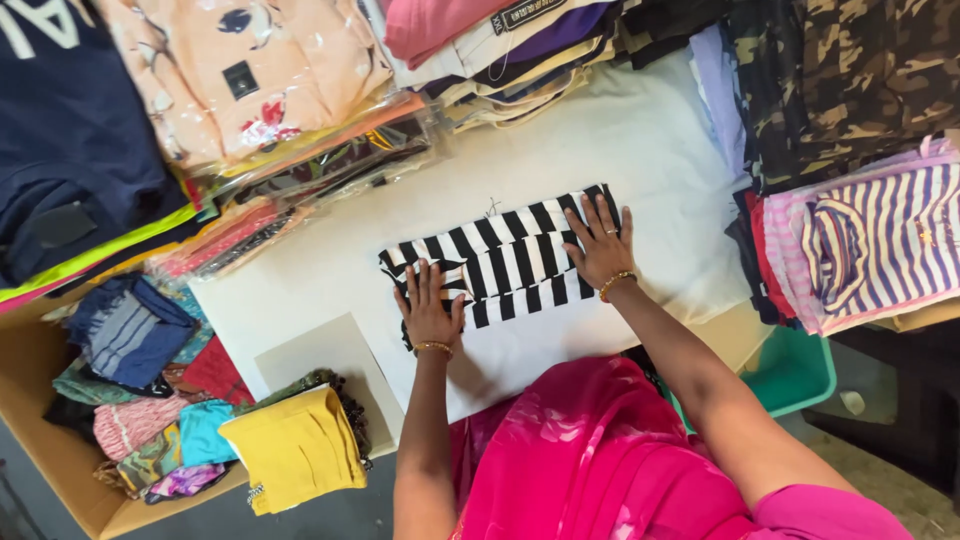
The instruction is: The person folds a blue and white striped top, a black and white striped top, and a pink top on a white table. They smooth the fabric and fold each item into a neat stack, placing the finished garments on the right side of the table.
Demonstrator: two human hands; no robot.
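Both hands (flat) on crosswise striped garment (505, 262)

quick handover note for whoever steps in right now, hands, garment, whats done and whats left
Left hand: flat, fingers spread, pressing the near left end of the black-and-white striped garment; no grip on it.
Right hand: flat on the garment's right end, palm down.
Garment: folded into a compact rectangle, lying on the white table, ringed by stacks of folded clothes; a yellow folded piece sits at the near left corner.
Done: the folds look made.
Left: judging by the pose, smoothing it flat and moving it off the table, probably to a stack.
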